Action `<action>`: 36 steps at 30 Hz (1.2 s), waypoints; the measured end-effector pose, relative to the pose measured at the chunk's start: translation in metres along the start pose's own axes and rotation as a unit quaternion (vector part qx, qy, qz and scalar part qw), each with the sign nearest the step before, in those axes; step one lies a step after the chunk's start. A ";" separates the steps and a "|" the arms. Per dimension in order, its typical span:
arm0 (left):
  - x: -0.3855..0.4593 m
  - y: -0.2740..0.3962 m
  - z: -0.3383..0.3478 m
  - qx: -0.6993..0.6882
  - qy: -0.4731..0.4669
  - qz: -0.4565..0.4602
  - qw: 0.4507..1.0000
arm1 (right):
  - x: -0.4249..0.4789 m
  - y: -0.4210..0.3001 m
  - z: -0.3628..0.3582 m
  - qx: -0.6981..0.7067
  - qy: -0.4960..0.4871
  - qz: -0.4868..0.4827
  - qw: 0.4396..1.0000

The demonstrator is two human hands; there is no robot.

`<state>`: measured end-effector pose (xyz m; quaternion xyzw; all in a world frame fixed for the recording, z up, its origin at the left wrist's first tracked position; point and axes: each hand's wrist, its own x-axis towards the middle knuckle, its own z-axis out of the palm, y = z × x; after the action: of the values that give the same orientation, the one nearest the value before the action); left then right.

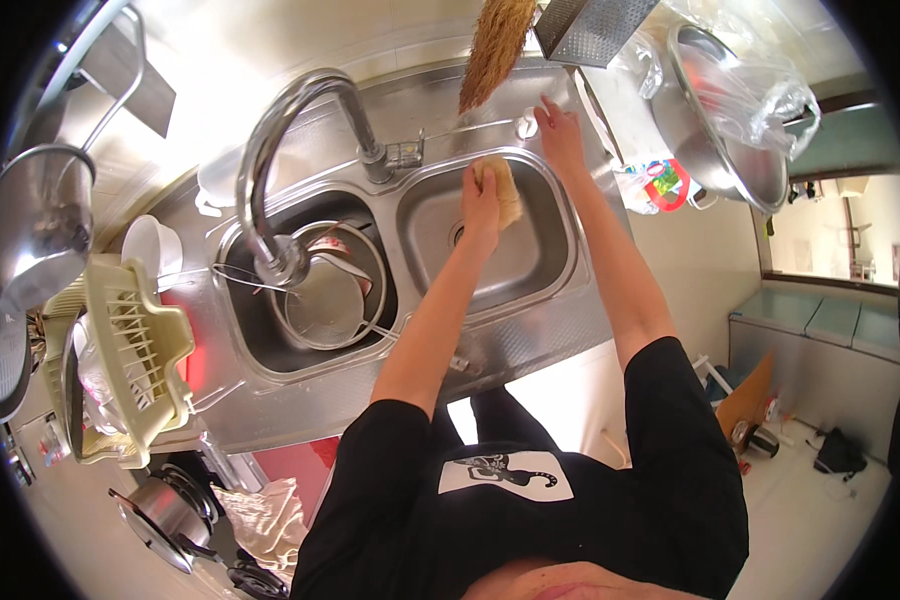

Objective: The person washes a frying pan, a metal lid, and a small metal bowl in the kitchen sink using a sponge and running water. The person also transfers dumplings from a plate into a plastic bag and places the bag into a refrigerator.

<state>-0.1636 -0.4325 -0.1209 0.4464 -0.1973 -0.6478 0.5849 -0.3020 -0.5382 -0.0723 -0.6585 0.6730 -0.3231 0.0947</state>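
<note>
My left hand (481, 201) grips a pale yellow scrubbing pad (507, 191), perhaps a loofah, over the right basin (435, 240) of a steel double sink. Part of the pad is hidden behind the fingers. Beyond that basin's far right corner, my right hand (560, 135) reaches over the steel ledge with its fingers apart. Right beside its fingertips is a small white round object (526, 124); whether they touch it is unclear. In the left basin (251, 330) lie a round bowl (379, 277), a mesh strainer (326, 304) and other dishes.
A chrome faucet (251, 165) arches over the left basin. At the back hang a bristle brush (495, 52) and a metal grater (596, 30). A large steel bowl (720, 154) with plastic bags stands at right. A dish rack (131, 360) holds bowls at left.
</note>
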 end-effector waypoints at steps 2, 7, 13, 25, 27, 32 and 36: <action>0.020 -0.003 0.023 -0.077 0.033 -0.019 0.996 | 0.018 0.007 0.002 0.038 -0.098 0.003 0.994; 0.054 -0.029 0.047 -0.139 0.050 0.039 0.988 | 0.037 0.018 0.005 0.139 -0.192 0.040 0.971; 0.064 -0.038 0.068 -0.143 0.085 0.064 0.984 | 0.044 0.027 0.009 0.141 -0.198 0.056 0.968; 0.062 -0.036 0.066 -0.180 0.088 0.052 0.978 | 0.038 0.035 0.026 0.106 -0.183 0.037 0.977; 0.056 -0.032 0.066 -0.205 0.080 0.042 0.974 | 0.039 0.037 0.027 0.100 -0.188 0.020 0.977; 0.023 -0.007 0.065 -0.226 0.126 0.030 0.965 | 0.002 0.028 0.005 0.179 -0.160 0.119 0.963; 0.000 -0.010 0.054 -0.171 0.172 0.045 0.969 | -0.090 0.012 -0.001 0.264 -0.052 0.088 0.959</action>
<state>-0.2136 -0.4445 -0.1004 0.4350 -0.0001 -0.5584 0.7064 -0.3019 -0.4538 -0.1052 -0.5643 0.6135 -0.4445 0.3280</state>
